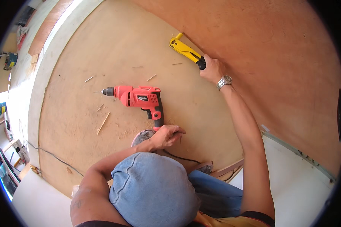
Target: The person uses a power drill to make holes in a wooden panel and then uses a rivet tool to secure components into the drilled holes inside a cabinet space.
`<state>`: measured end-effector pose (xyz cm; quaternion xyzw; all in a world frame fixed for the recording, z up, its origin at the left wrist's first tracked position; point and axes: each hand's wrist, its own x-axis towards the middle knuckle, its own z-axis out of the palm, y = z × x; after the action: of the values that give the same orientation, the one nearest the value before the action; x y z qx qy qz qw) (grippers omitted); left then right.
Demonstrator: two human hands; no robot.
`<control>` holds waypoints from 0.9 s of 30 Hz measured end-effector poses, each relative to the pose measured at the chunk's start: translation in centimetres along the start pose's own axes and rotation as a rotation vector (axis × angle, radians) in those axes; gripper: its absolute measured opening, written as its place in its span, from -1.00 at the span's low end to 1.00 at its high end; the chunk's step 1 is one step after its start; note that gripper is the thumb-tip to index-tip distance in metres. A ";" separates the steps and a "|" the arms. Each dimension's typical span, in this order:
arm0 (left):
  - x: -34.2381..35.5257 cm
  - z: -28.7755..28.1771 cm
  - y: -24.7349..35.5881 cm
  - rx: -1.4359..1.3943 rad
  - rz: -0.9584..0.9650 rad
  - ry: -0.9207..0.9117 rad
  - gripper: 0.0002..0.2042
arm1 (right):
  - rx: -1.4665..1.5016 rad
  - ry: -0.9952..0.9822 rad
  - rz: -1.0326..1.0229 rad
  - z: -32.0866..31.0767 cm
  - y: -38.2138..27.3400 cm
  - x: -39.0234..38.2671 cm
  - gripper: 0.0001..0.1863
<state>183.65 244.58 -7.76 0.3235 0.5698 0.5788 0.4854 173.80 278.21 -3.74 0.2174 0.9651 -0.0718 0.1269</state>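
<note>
My right hand, with a metal watch on its wrist, grips the black handle of a yellow hand riveter. The tool's nose points toward the edge of the upright reddish-brown wooden panel. Whether it touches the panel I cannot tell. My left hand is closed with its fingertips pinched together, low and near my knee. A thin dark sliver shows under its fingers, too small to name. Just beyond that hand lies a red electric drill on its side, bit pointing left, its grip end partly hidden.
Thin wood slivers and sawdust lie around the drill on the light brown board. A black cord runs across at lower left. My blue-clad knee blocks the lower middle. White panels stand at lower right.
</note>
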 end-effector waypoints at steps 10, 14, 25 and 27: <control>-0.5 0.1 -0.9 -0.061 -0.045 0.011 -0.83 | 0.017 -0.024 -0.089 0.2 -1.1 -0.1 -0.74; -0.5 -0.3 0.2 0.023 -0.068 0.006 -0.83 | 0.052 -0.043 -0.104 -0.6 -0.9 0.8 -0.75; -1.3 -0.8 0.3 -0.024 -0.130 0.062 -0.84 | 0.014 0.002 -0.097 -2.1 -1.3 -2.1 -0.71; -1.8 -1.1 0.3 0.017 -0.138 0.043 -0.83 | 0.045 -0.044 -0.085 -3.9 -0.3 -6.1 -0.67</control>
<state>183.15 242.54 -7.35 0.2751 0.6061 0.5460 0.5088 178.20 276.20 1.68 0.1771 0.9687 -0.1036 0.1400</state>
